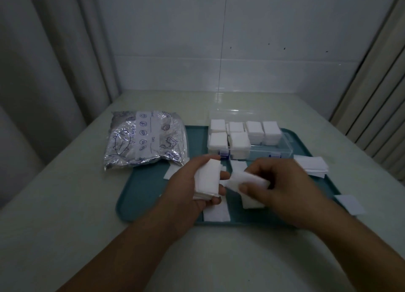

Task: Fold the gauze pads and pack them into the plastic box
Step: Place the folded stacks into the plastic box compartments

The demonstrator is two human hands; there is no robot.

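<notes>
Folding: right hand (282, 182) pinches one gauze pad (245, 180); left hand (188, 188) grips folded stack (207, 178) alongside. Align edges squarely before creasing.

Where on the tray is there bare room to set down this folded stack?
Bare tray lies left of the left hand, below the foil bag. Crowded: loose gauze pads near the plastic box and around both hands.

I see white gauze pads (207, 178), teal tray (142, 186), clear plastic box (271, 151) with blue latches (224, 153), silver bag (143, 137) with dark blue fish drawings, pale table (65, 204).
</notes>
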